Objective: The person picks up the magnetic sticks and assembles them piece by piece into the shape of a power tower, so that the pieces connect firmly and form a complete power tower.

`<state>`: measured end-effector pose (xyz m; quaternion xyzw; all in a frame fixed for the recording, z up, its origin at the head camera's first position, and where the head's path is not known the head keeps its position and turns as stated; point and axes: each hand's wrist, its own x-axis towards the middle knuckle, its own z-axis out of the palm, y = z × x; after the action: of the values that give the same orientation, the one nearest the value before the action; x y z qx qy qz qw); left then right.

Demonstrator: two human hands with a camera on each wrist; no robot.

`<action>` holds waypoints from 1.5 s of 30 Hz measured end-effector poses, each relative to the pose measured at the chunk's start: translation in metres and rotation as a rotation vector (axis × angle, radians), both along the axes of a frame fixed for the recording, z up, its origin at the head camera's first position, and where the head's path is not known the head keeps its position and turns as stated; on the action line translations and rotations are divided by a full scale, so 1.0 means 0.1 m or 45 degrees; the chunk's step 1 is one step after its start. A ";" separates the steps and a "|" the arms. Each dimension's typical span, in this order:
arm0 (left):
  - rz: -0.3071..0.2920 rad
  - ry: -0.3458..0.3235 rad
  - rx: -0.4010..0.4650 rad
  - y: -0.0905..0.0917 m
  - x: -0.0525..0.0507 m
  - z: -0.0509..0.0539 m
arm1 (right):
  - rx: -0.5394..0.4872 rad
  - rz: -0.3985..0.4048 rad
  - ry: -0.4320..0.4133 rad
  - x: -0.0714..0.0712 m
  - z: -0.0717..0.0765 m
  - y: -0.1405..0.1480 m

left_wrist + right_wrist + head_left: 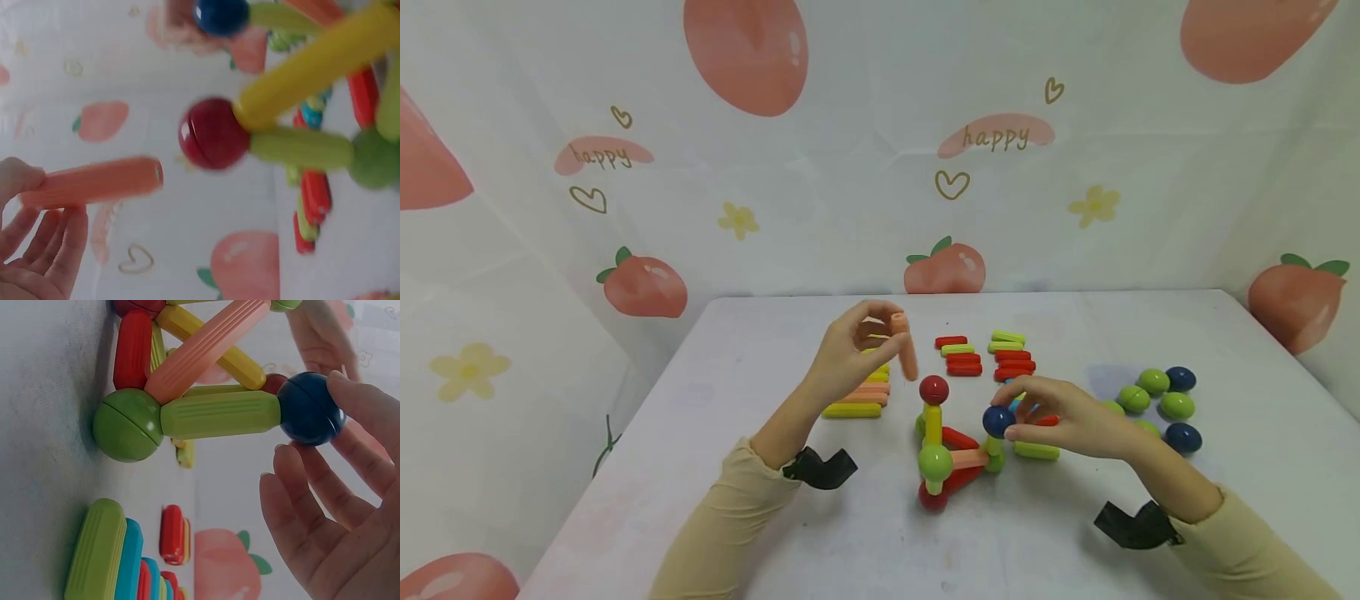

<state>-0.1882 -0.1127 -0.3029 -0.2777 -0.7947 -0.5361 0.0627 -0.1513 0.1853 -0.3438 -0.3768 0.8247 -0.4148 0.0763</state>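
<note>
My left hand (852,350) pinches an orange rod (100,181) between thumb and fingers, in the air to the left of the red ball (934,390) topping a frame of rods and balls. My right hand (1067,414) holds a dark blue ball (310,409) with thumb and fingertips. That ball sits at the upper end of a light green rod (220,415), whose lower end meets a green ball (127,425). A yellow rod (933,425) runs from the red ball to a front green ball (936,462). The orange rod touches no ball.
Yellow and orange rods (852,410) lie left of the frame, partly behind my left hand. Several red and green rods (963,365) are laid in rows behind it. Loose green balls (1177,406) and blue balls (1183,437) rest at the right.
</note>
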 end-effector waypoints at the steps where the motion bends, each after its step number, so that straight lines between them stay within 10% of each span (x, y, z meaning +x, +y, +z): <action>1: -0.034 -0.004 0.047 0.05 0.00 0.02 | 0.001 -0.001 0.000 0.00 0.00 0.00; 17: -0.297 -0.164 -0.205 0.49 -0.05 -0.34 | 0.021 -0.023 0.009 -0.01 -0.03 0.03; 33: -0.433 0.170 -0.720 0.58 -0.03 -0.31 | -0.005 -0.006 0.012 0.00 -0.02 0.02; 45: -0.465 0.169 -0.851 0.59 -0.05 -0.28 | -0.015 0.023 0.017 0.00 0.00 0.01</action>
<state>-0.1928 -0.0540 -0.3310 -0.4539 -0.8573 -0.2307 -0.0768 -0.1515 0.1859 -0.3437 -0.3874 0.8193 -0.4164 0.0725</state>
